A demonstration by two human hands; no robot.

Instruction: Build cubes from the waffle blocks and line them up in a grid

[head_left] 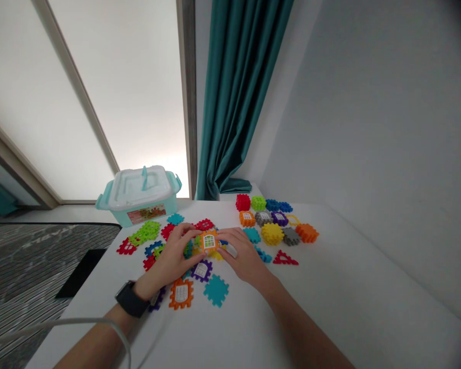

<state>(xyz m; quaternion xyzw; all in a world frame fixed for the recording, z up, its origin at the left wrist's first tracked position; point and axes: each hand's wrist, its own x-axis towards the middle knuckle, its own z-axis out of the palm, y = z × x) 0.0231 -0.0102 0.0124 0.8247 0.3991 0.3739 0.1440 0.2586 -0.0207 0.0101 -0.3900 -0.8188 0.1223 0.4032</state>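
Observation:
Between my two hands is an orange window block [209,241], a notched plastic piece with a white window frame. My left hand [177,251], with a dark watch on its wrist, grips its left side between thumb and fingers. On the opposite edge, the fingers of my right hand [241,253] close on the same block. Yellow and blue pieces show partly beneath and beside it. Just below lie a purple window block [202,270], a teal notched square [216,290] and another orange window block [181,293].
Sorted piles stand at the right, with yellow blocks [272,234], orange blocks [307,233] and a red triangle [285,258]. Loose green pieces [148,230] lie at the left. A lidded teal box [151,212] sits at the back left. A pale cable [72,321] crosses the lower left.

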